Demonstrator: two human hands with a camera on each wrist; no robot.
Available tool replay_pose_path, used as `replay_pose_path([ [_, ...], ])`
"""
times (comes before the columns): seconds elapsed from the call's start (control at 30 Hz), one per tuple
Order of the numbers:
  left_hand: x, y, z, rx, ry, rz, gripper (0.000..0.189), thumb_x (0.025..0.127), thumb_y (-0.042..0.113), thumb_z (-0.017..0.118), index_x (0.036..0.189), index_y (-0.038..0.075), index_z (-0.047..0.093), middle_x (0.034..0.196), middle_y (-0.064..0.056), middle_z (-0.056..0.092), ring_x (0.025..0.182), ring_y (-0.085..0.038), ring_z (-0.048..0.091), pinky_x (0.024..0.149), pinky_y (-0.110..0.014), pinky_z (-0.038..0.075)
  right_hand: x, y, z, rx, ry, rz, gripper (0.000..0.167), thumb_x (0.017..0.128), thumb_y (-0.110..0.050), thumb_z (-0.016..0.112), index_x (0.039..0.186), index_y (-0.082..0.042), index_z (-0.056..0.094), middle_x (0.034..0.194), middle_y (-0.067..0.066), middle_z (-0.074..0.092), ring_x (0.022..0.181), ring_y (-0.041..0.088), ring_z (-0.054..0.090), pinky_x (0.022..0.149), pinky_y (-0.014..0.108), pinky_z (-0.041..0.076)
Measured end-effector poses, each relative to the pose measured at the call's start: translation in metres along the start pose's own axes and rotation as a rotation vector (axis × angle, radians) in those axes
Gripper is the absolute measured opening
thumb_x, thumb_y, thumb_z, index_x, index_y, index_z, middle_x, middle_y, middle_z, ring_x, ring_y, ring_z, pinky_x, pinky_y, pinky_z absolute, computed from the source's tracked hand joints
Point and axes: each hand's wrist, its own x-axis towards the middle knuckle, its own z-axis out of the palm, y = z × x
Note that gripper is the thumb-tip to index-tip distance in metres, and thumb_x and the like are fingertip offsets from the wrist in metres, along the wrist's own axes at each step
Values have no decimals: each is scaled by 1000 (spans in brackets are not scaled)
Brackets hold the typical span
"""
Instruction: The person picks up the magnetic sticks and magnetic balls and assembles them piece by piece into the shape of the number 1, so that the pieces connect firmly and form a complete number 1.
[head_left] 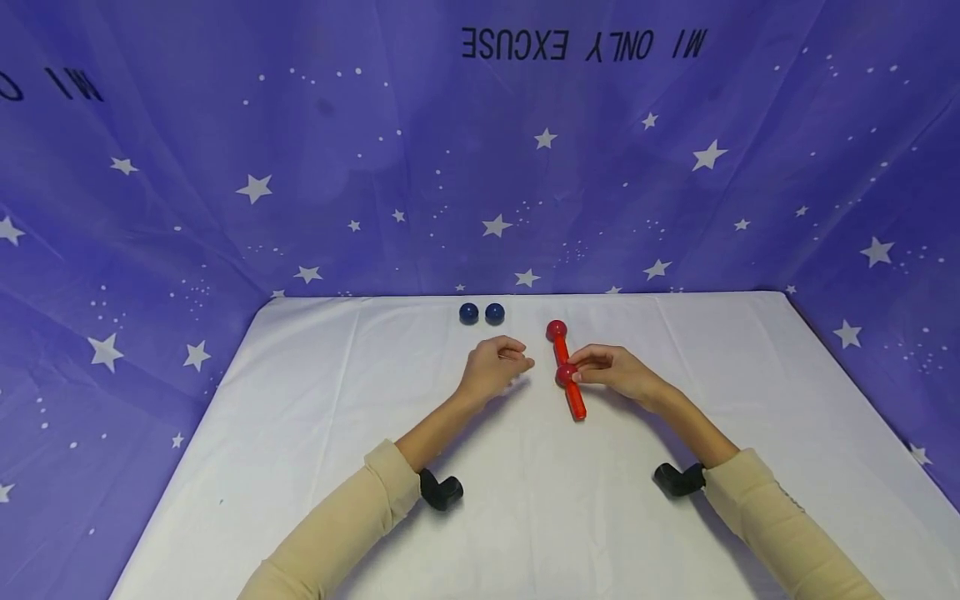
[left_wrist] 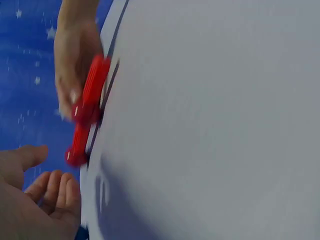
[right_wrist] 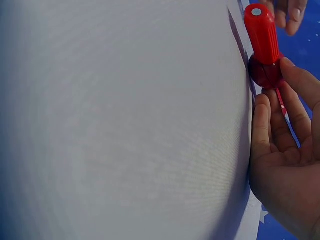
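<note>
As I look down through the head camera, far from the table (head_left: 547, 533), I see a person's right hand (head_left: 618, 373) pinching a red rod-and-ball chain (head_left: 562, 349) between thumb and fingertips. The grip is on the middle ball (head_left: 565, 376), partly covered by those fingers. One rod points toward the person; another leads away to the far ball (head_left: 557, 330). I cannot tell whether the chain rests on the white cloth or hangs just over it.

To its left, near but not touching, the left hand (head_left: 493, 367) holds nothing; its fingers bend loosely, with a small gap from the thumb. My left wrist view blurs the chain and cuts this hand off at the edge. There, a dark blue sliver peeks from behind the hand, too little to name.

My right wrist view shows a pale disc (right_wrist: 256, 12) on the near rod's end; the far ball is hidden.

Two dark blue balls (head_left: 468, 313) sit side by side at the table's back. Tan sleeves (head_left: 337, 521) run out at the bottom, each partly hiding a black curved piece (head_left: 442, 492). Lettering on the starry purple backdrop (head_left: 420, 108) is upside down, cropped at left.
</note>
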Motion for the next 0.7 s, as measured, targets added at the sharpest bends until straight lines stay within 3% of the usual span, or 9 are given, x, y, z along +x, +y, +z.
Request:
replay_pose_path([
  [0.17,24,-4,-29,201,49,215,32,88,9,77,116,-4,67,109,-18,69,103,-30,65,92,-39,51,0,1,-1,6,3,7,37,91,-13,74,123,4,64,109,13,69,102,23,63,91,27,52],
  [0.27,38,-4,-42,350,45,276,37,89,12,77,123,0,66,120,-15,67,116,-30,60,101,-41,45,1,1,-1,3,0,10,37,91,-13,74,123,3,64,109,14,69,103,25,62,91,27,52],
  [0.47,60,-6,-56,580,-9,255,45,92,21,74,134,10,62,136,-9,59,126,-27,54,105,-42,42,0,0,0,-11,7,29,36,90,-16,75,121,-1,66,110,12,68,105,27,62,92,29,52],
  [0.7,79,-13,-61,650,-69,209,51,91,25,75,138,12,60,141,-9,56,133,-27,48,109,-44,36,0,-2,0,7,3,34,36,90,-15,75,121,-1,66,111,13,68,105,27,62,92,29,52],
])
